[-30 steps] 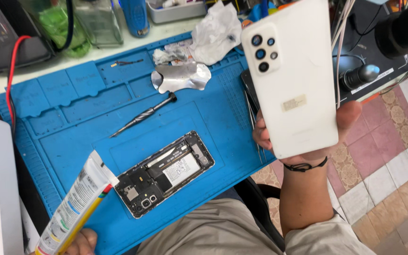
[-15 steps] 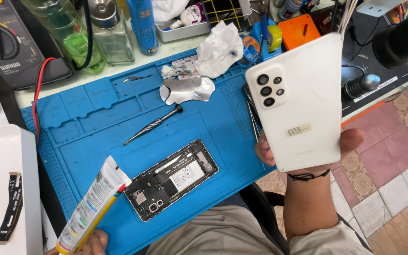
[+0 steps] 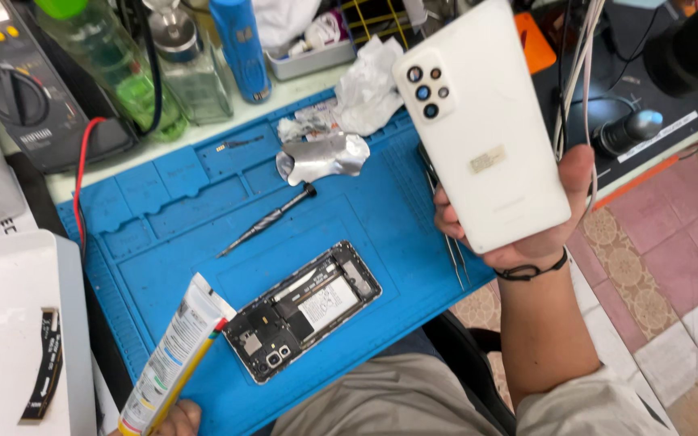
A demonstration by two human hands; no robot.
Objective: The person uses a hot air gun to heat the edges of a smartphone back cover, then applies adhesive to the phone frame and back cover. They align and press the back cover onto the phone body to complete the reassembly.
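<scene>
Tiled floor in pink and pale squares shows at the right, beyond the edge of a cluttered worktop whose near part is covered by a large blue repair mat with moulded compartments. At the far left sits a dark meter with a dial, and beside it stand a green-tinted bottle, a clear glass bottle and a blue can. A white box-shaped device fills the near left corner. Raised above the mat's right edge, the right hand holds a white phone back cover, camera holes toward the far end, its outer face to the camera; the fingers are wrapped behind the cover's near end with the thumb up its right edge, and a black band circles the wrist. Near the middle of the mat lies an opened phone body, its battery and boards exposed, tilted with the camera end nearest. Just left of it, the left hand, mostly cut off by the picture's near edge, grips a white glue tube whose tip touches or nearly touches the phone body's corner; how the fingers lie cannot be told. Farther out on the mat rest crumpled silver foil, white tissue, a thin dark screwdriver and tweezers near the right edge.
</scene>
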